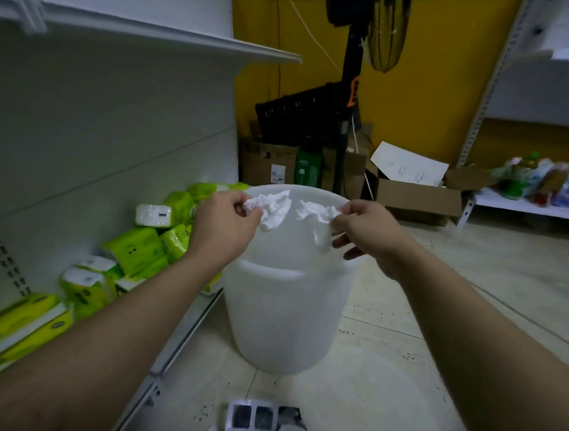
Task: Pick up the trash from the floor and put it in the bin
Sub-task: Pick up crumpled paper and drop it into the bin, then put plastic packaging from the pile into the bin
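A white plastic bin (284,318) stands on the tiled floor in front of me, its mouth open. Both of my arms reach out over it. My left hand (224,222) pinches a crumpled white tissue (273,209) above the left side of the bin's opening. My right hand (364,227) pinches a second crumpled white tissue (317,218) above the right side of the opening. The two tissues hang close together without touching. More litter, a black-and-white patterned wrapper (254,422), lies on the floor at the bottom edge of the view.
White shop shelving (114,97) runs along the left, with green and white tissue packs (142,247) piled on its lowest shelf. Cardboard boxes (416,192), a black crate and a standing fan (353,84) stand against the yellow wall. Another shelf with packaged goods (546,190) is at the right.
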Demonstrator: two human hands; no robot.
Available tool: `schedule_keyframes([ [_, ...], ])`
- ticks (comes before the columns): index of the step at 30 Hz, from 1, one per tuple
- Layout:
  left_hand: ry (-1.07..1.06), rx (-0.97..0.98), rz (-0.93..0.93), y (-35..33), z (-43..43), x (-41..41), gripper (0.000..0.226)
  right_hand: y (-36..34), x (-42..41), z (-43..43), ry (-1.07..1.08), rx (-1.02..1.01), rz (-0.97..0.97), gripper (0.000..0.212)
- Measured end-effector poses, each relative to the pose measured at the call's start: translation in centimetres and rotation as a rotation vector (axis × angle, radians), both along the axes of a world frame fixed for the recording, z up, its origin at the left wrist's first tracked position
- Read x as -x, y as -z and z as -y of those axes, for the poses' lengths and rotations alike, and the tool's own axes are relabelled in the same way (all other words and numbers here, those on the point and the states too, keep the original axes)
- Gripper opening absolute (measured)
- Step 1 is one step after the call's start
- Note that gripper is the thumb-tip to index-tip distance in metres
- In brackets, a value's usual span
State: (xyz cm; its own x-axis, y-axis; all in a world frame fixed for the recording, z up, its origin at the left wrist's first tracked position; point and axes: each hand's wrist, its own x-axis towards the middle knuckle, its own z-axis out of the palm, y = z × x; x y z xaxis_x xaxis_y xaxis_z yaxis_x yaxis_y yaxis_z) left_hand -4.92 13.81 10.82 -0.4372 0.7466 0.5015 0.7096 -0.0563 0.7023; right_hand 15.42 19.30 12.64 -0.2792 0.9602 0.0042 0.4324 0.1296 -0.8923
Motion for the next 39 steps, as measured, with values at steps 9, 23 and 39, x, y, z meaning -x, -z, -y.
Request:
schedule_keyframes([
  [9, 0.087, 0.25, -0.373, 6.8, 0.8, -0.7, 0.044, 7.7, 0.4, -2.4, 0.056, -0.291, 0.303, 0.056],
  [23, 0.173, 0.372, -0.284, 23.1, 9.4, 0.0, 0.027, 19.1, 0.6, 6.4, -0.228, -0.351, 0.72, 0.031],
  [39, -0.009, 0.812, 0.287, 30.8, 12.1, -2.0, 0.044, 33.4, 1.7, 13.8, -0.15, 0.163, 0.622, 0.063],
])
